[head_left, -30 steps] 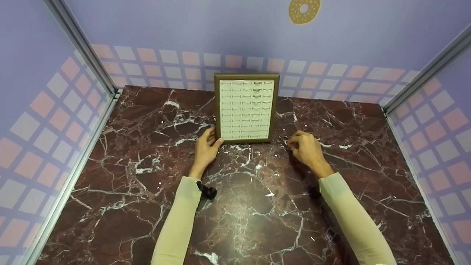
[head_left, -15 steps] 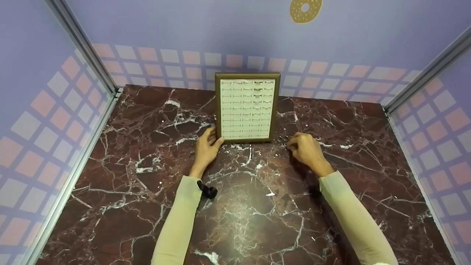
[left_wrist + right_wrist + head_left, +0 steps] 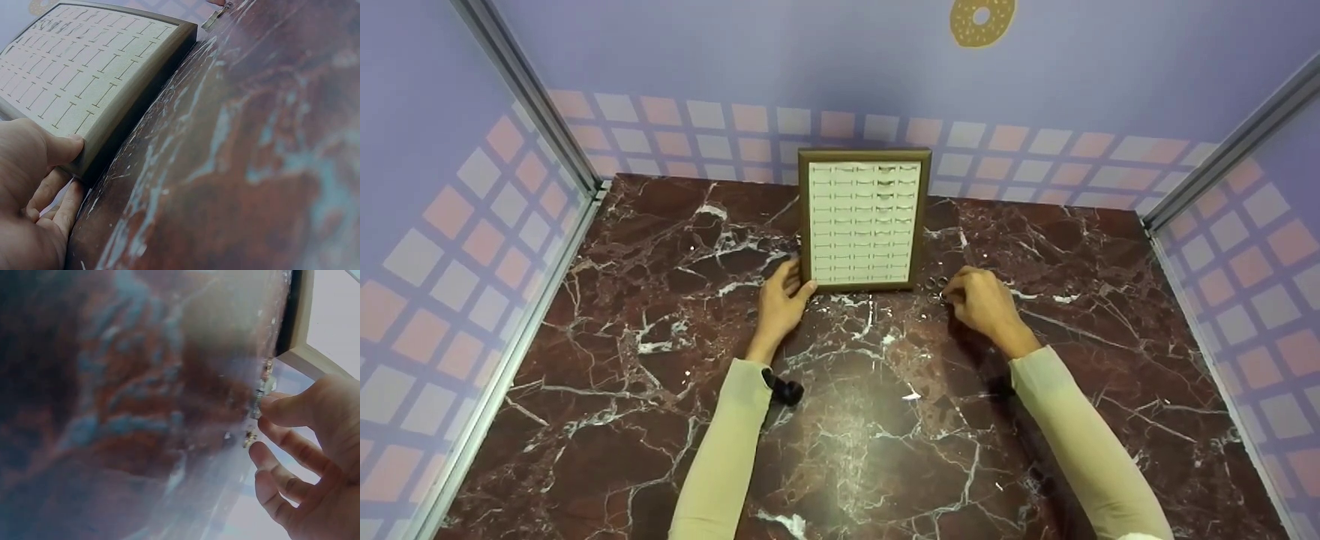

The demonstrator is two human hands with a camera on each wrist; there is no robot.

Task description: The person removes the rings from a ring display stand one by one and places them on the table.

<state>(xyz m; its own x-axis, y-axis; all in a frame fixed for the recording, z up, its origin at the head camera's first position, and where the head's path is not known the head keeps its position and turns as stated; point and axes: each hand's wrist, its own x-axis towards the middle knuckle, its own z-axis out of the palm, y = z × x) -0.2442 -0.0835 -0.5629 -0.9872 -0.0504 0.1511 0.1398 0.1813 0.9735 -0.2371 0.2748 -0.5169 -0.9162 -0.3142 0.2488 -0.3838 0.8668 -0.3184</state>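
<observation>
A framed ring display board, cream with rows of slots in a brown frame, stands leaning back. Several slots in its upper rows carry rings. My left hand grips its lower left corner; in the left wrist view the thumb lies on the frame's front and the fingers are round the edge and underneath. To the right of the board, a few loose rings lie on the table. My right hand is down among them, and in the right wrist view thumb and forefinger pinch a ring. Another ring sits beside the fingertips.
The dark red marbled table has white veins. Behind the board rises a lilac wall with a pink and white checked band. Side panels close in the table at left and right.
My right hand shifts only slightly beside the loose rings, its fingertips staying low at the table. The left hand and the display board stay in place.
</observation>
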